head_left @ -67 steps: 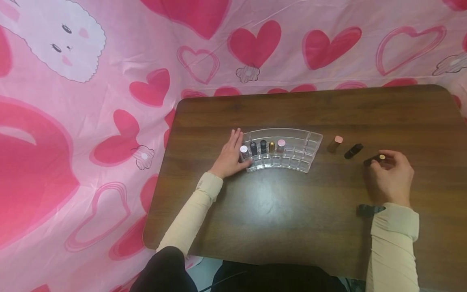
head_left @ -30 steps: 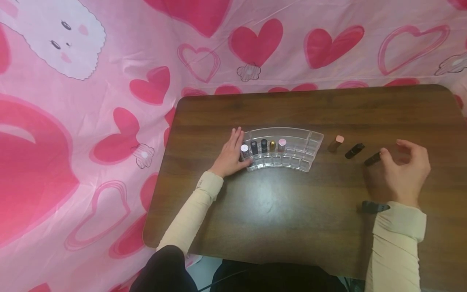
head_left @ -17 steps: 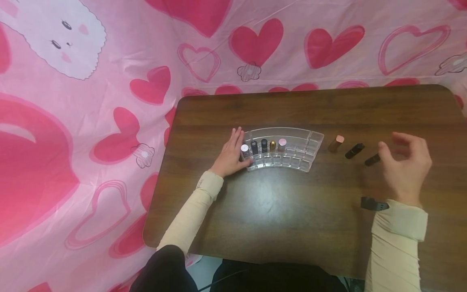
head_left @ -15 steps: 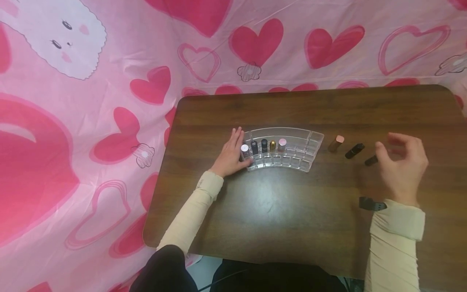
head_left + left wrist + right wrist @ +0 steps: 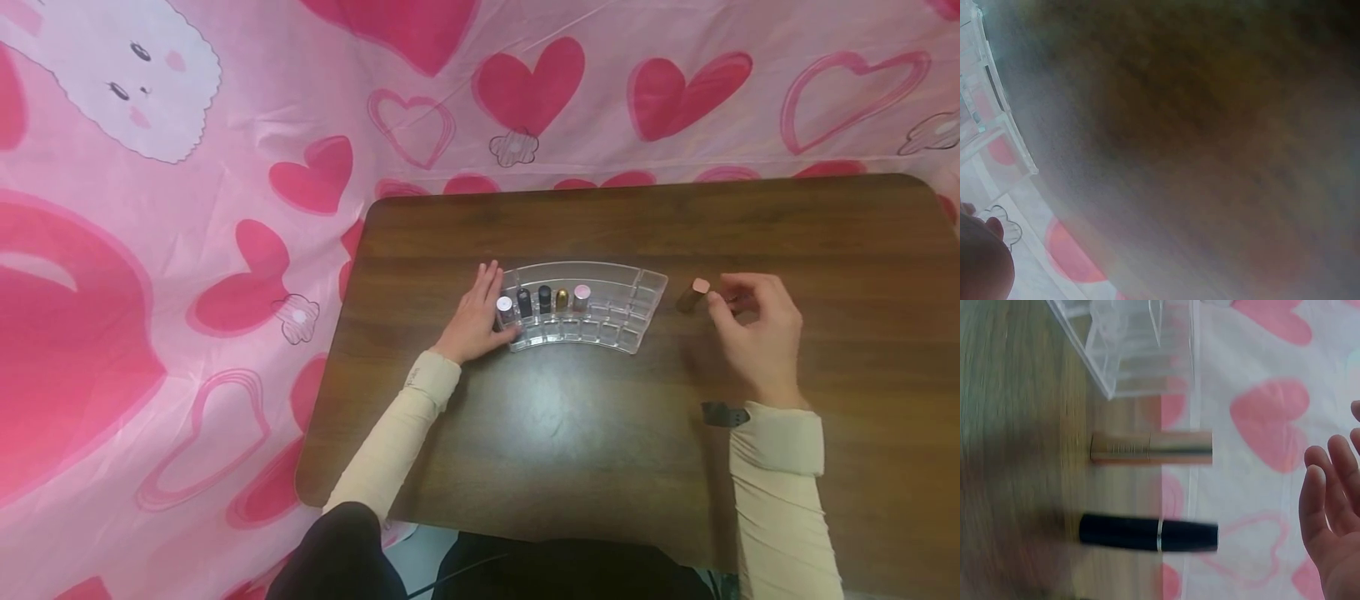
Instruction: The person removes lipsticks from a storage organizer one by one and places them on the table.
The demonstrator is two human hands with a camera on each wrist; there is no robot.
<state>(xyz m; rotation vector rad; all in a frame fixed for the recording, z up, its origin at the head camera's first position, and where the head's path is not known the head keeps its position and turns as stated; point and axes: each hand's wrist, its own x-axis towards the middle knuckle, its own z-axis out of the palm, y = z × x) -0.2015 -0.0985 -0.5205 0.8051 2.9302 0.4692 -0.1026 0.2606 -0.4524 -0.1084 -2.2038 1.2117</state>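
A clear curved acrylic lipstick holder [image 5: 607, 275] sits mid-table. My left hand [image 5: 476, 321] rests at its left end, fingers straight along the side and thumb at the front corner. Several lipsticks stand in its back row, including a gold one [image 5: 562, 300] and a pink-topped silver one [image 5: 581, 297]. Right of the holder stands a rose-brown lipstick [image 5: 692, 296]. My right hand [image 5: 761, 342] hovers just beside it, thumb and fingers apart, covering the spot of the black lipsticks. In the right wrist view a black lipstick [image 5: 1147, 532] stands upright, apart from the relaxed fingers [image 5: 1313, 494].
The brown wooden table [image 5: 555, 467] has rounded corners. A pink heart-print cloth [image 5: 420, 50] hangs behind it and along the left side. A dark strap piece [image 5: 724, 414] sticks out at the right wrist. The left wrist view is mostly blurred.
My right hand drew back from the rightmost dark lipstick, leaving it there, then moved left over the black lipstick beside the rose-brown one. The left hand and holder stayed in place.
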